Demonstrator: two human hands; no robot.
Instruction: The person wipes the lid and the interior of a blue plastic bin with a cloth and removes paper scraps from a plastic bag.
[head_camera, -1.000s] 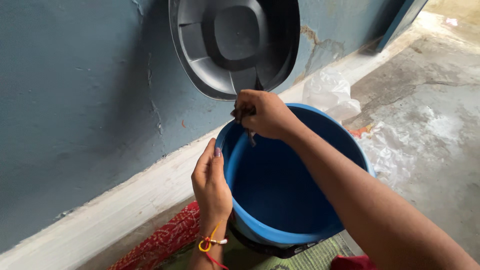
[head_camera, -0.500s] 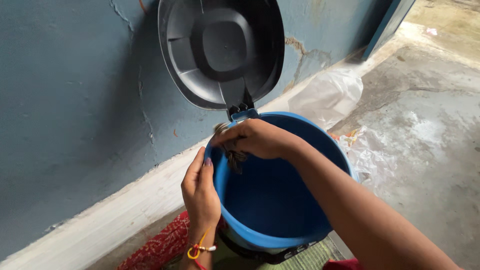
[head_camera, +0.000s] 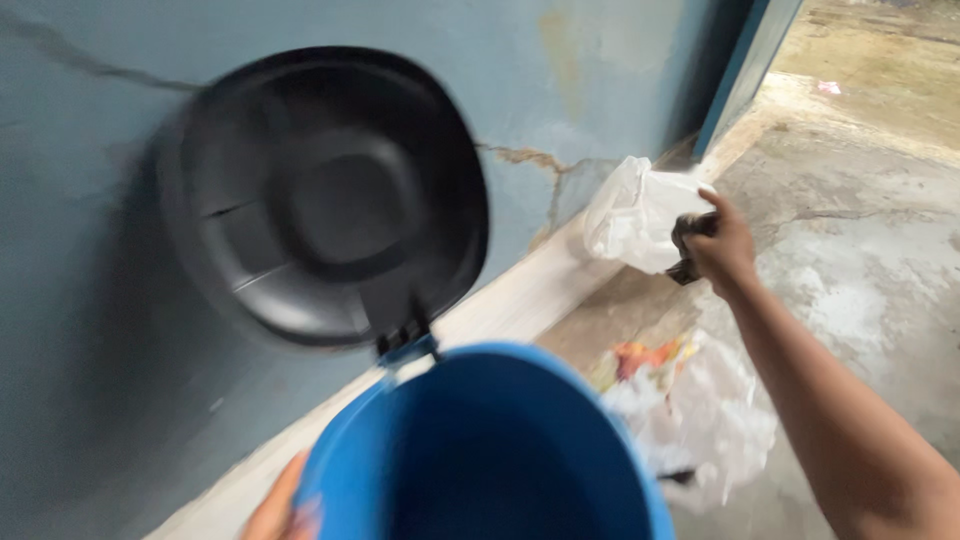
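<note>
My right hand (head_camera: 715, 245) is clenched on a small dark clump (head_camera: 686, 248), touching the white plastic bag (head_camera: 630, 215) beyond the blue bin (head_camera: 480, 450). My left hand (head_camera: 275, 510) grips the bin's rim. Bits could drop outside the bag.

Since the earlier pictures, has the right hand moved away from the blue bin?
Yes. The right hand left the blue bin rim and now reaches toward the white plastic bag by the wall.

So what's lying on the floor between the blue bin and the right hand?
In the head view, crumpled clear plastic bags with an orange scrap lie on the concrete between the blue bin and the right hand.
</note>
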